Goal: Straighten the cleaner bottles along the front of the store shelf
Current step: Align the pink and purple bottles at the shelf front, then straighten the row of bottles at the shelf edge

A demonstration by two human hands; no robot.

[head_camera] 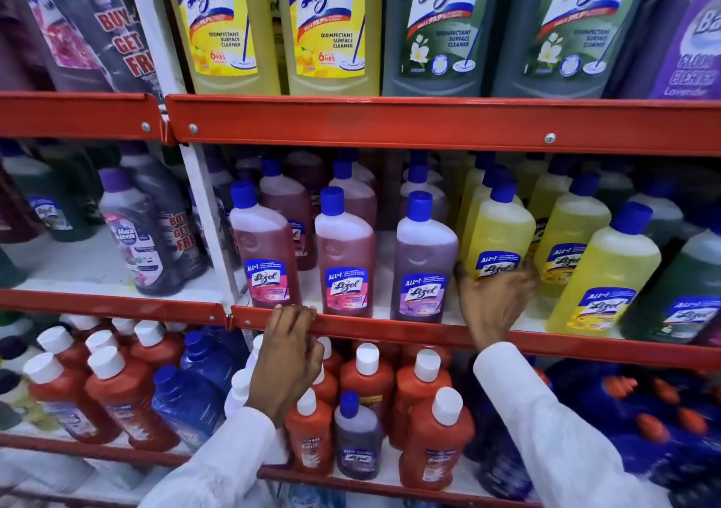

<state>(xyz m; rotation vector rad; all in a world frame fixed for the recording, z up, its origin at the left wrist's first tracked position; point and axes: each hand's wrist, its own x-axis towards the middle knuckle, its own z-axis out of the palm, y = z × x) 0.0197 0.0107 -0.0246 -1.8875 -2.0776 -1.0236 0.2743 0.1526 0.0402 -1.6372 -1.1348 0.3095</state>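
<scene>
On the middle shelf, blue-capped Lizol bottles stand in a front row: two pink ones [265, 250] [345, 258], a purple one [423, 261], then yellow ones [501, 234] [602, 273]. My right hand [493, 300] reaches in with its fingers wrapped around the lower part of the yellow bottle beside the purple one, which stands a little behind the front row. My left hand [288, 355] rests on the red front lip of the shelf [390, 330] just below the left pink bottle, fingers curled over the edge. More bottles of each colour stand behind.
Large Lizol bottles [331, 27] fill the shelf above. Below, red bottles with white caps [437, 429] and blue ones crowd the lower shelf. A white upright post [203, 203] divides this bay from the left bay, which holds Maxkleen bottles [136, 234].
</scene>
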